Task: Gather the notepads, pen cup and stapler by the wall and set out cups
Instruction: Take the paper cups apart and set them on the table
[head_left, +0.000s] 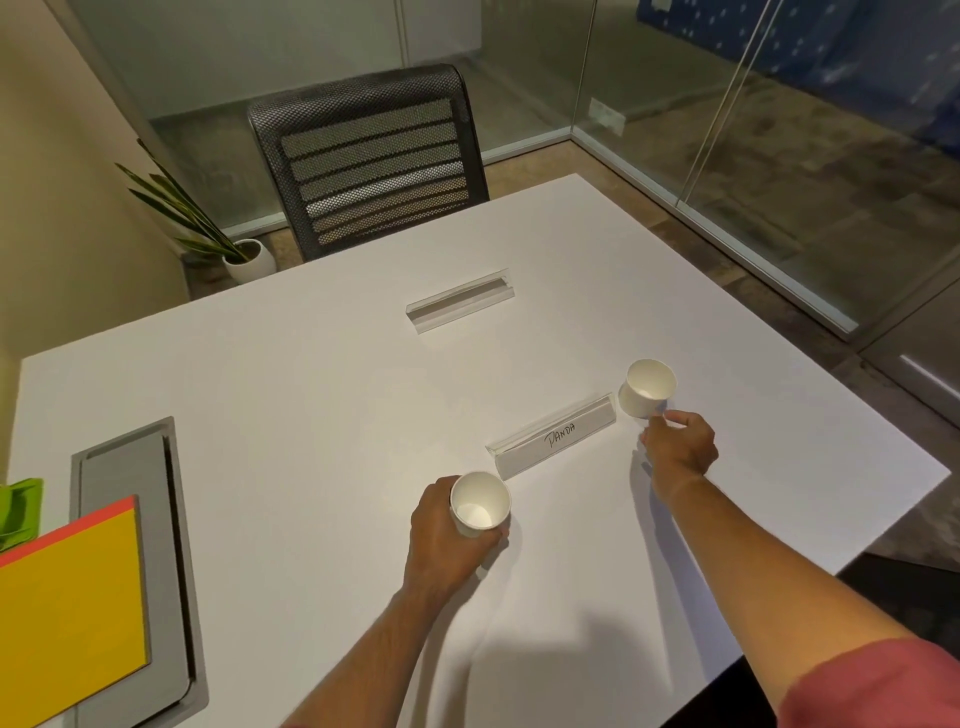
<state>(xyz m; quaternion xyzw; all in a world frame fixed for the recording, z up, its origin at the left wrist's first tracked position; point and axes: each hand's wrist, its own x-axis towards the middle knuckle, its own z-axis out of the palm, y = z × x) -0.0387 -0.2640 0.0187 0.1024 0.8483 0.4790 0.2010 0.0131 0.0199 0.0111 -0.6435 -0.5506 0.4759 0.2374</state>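
Observation:
My left hand (447, 535) is wrapped around a white paper cup (480, 506), held upright just above the white table (311, 405), near its middle. My right hand (680, 447) pinches the lower edge of a second white paper cup (648, 387), which tilts slightly and sits beside the right end of a clear name holder. A yellow notepad with a red top edge (72, 603) lies at the left, by the wall. Above it a green object (18, 512) shows only in part. No pen cup is in view.
A clear name holder marked "PANDA" (553, 441) lies between the two cups; another clear holder (460, 306) lies farther back. A grey cable hatch (135, 545) is set into the table at left. A black mesh chair (369, 161) and a potted plant (249, 260) stand beyond the table.

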